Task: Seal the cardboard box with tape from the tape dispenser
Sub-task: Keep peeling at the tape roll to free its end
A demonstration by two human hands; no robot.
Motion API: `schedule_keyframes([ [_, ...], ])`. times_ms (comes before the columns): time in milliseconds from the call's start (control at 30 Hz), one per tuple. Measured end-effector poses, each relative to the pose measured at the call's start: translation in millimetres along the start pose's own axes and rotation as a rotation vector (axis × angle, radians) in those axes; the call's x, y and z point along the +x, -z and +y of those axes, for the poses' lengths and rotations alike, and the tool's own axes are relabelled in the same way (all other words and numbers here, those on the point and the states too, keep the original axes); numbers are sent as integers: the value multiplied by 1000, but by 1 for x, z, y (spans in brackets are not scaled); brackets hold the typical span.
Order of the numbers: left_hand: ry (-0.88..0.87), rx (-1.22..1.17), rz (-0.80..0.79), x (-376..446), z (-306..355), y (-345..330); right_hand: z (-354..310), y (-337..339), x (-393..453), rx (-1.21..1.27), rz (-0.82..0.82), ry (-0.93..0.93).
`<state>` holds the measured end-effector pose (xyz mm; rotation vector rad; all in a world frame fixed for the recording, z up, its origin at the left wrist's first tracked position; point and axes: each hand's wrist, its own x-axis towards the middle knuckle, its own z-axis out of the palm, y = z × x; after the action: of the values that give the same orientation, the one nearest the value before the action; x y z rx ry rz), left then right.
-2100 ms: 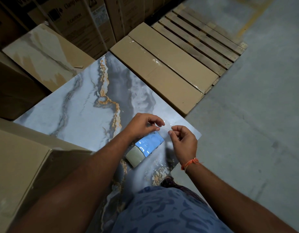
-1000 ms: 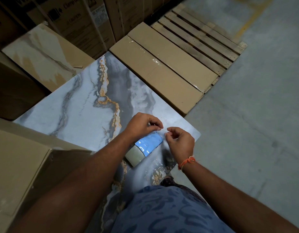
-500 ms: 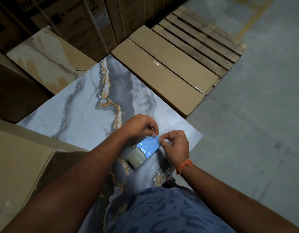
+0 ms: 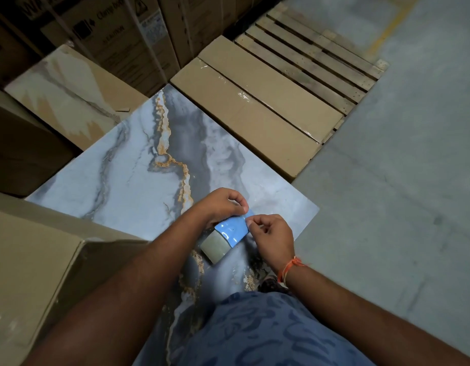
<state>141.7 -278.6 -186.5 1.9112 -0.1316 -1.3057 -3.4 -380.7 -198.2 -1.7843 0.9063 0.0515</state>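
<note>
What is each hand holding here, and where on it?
The left hand holds the tape dispenser at its far, blue end. The right hand pinches at that same end with thumb and forefinger, apparently the tape's free end, though the tape itself can't be made out.

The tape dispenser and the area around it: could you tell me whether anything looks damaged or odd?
Nothing stands out. Both hands, left hand and right hand, hold the blue tape dispenser over the marbled tile.

Dim warehouse light, glare on tape dispenser [image 4: 230, 231] (edges w/ wide-angle warp)
</note>
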Motion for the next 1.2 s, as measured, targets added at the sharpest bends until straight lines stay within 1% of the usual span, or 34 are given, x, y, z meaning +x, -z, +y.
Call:
schedule_keyframes([
  [67, 2, 53, 45, 2, 1, -4, 0, 1, -4, 38, -12, -21],
  [133, 16, 93, 93, 4, 0, -6, -1, 1, -10, 157, -20, -76],
  [233, 34, 103, 142, 3, -1, -9, -3, -2, -19, 433, 51, -235],
  [333, 48, 67, 169, -1, -1, -12, -6, -5, -21, 591, 89, -379],
  [500, 53, 40, 196, -6, -1, -16, -18, -1, -23, 661, 11, -526],
  [700, 62, 46, 236, -10, 0, -16, -24, 1, -15, 637, -96, -673],
  [800, 70, 64, 296, -15, 1, -19, -24, 2, -16, 605, -114, -651],
  [867, 63, 143, 325, -19, 3, -21, -23, 3, -18, 604, -95, -602],
  [933, 43, 258, 321, -21, 5, -21, -21, 5, -20, 618, -70, -547],
  [1000, 6, 315, 308, -22, 6, -22, -18, 9, -22, 638, -67, -509],
  [1100, -33, 356, 288, -22, 3, -24, -14, 18, -25, 643, -86, -491],
  [1200, -50, 340, 300, -23, 1, -27, -10, 30, -25, 646, -140, -469],
])
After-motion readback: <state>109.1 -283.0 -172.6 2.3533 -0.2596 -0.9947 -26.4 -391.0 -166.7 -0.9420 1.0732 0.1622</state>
